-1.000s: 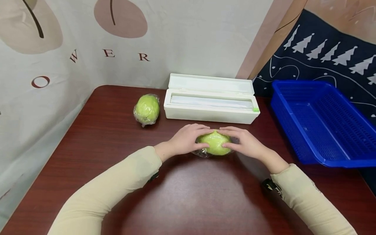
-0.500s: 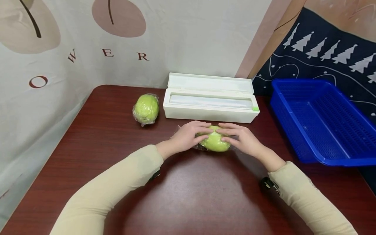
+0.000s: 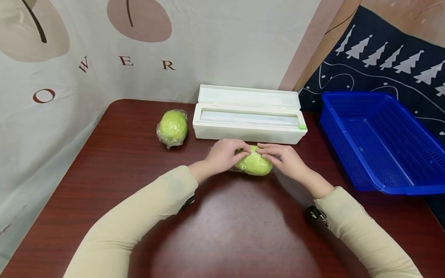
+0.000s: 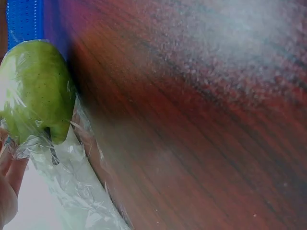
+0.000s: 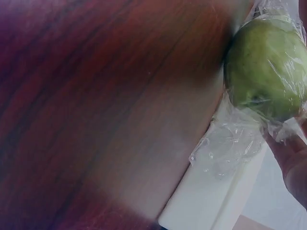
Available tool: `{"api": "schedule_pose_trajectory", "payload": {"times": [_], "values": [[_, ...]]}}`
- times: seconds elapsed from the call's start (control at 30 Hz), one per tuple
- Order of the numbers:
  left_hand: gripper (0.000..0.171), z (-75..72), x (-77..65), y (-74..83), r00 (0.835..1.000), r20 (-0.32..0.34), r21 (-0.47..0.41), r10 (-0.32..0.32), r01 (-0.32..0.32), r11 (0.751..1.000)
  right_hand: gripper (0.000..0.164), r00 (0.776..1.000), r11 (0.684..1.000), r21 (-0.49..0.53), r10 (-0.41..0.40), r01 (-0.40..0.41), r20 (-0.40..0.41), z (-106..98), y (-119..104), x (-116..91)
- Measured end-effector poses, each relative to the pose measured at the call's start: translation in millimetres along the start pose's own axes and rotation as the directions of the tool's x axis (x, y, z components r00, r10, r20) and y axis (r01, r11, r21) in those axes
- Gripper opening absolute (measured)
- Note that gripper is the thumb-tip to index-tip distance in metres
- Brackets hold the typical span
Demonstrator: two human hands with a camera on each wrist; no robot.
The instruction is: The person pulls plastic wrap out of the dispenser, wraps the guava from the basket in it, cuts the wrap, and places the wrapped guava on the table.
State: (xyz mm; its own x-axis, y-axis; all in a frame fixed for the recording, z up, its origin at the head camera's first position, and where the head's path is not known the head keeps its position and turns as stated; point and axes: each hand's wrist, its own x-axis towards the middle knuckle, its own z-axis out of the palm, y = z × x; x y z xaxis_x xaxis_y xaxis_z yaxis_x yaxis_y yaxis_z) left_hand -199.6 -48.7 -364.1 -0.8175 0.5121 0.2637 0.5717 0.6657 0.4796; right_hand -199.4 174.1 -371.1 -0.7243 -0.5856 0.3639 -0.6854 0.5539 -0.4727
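A green pear (image 3: 256, 165) loosely covered in clear plastic wrap lies on the table between the two hands. At its upper left, the left hand (image 3: 224, 155) pinches the wrap between thumb and curled fingers. The right hand (image 3: 289, 161) comes from the other side, its thumb and fingertips gathering wrap at the top of the fruit. Loose crinkled plastic wrap (image 4: 76, 191) trails from the stem end in the left wrist view. More bunched film (image 5: 228, 143) hangs at the opposite end in the right wrist view.
A second wrapped pear (image 3: 172, 127) stands at the back left. Behind the hands sits a white cling-film dispenser (image 3: 250, 134) with its lid up and a green cutter at its right end. The blue basket (image 3: 368, 170) occupies the right side. A printed cloth hangs behind the table.
The fingers of both hands have drawn in from lying over the pear to pinching its wrap at the top. The pear has shifted slightly away from the body.
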Motion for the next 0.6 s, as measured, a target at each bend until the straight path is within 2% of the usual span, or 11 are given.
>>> {"api": "schedule_pose_trajectory", "payload": {"times": [0.1, 0.17, 0.23, 0.3, 0.4, 0.47, 0.53, 0.6], "values": [[0.015, -0.3, 3.1, -2.3, 1.000, -0.001, 0.018, -0.004, 0.004, 1.000, 0.037, 0.998, 0.993, -0.114, -0.034, 0.041, 0.062, 1, -1, -1], [0.015, -0.5, 4.8, -5.8, 1.000, -0.001, 0.022, 0.020, -0.020, 1.000, 0.053, 0.990, 0.977, -0.195, -0.063, 0.087, 0.125, 1, -1, -3], [0.015, -0.5, 5.4, -11.2, 0.997, 0.000, 0.031, 0.074, -0.074, 0.997, 0.071, 0.980, 0.961, -0.244, -0.084, 0.127, 0.181, 2, -1, -4], [0.016, -0.8, 4.2, -17.6, 0.988, 0.001, 0.058, 0.157, -0.157, 0.986, 0.082, 0.974, 0.953, -0.267, -0.091, 0.146, 0.209, 2, -1, -5], [0.022, -2.3, -0.1, -26.6, 0.952, 0.010, 0.120, 0.305, -0.303, 0.945, 0.085, 0.973, 0.946, -0.281, -0.105, 0.162, 0.208, 1, 1, -5], [0.027, -3.4, -3.5, -30.9, 0.919, 0.019, 0.159, 0.394, -0.392, 0.906, 0.084, 0.973, 0.945, -0.281, -0.113, 0.167, 0.199, 1, 2, -5], [0.033, -4.0, -6.5, -33.5, 0.890, 0.030, 0.189, 0.455, -0.452, 0.872, 0.083, 0.973, 0.945, -0.277, -0.122, 0.174, 0.195, 0, 2, -5], [0.038, -3.4, -8.9, -34.8, 0.876, 0.035, 0.209, 0.480, -0.476, 0.854, 0.082, 0.973, 0.947, -0.272, -0.121, 0.173, 0.196, 0, 2, -5]]}}
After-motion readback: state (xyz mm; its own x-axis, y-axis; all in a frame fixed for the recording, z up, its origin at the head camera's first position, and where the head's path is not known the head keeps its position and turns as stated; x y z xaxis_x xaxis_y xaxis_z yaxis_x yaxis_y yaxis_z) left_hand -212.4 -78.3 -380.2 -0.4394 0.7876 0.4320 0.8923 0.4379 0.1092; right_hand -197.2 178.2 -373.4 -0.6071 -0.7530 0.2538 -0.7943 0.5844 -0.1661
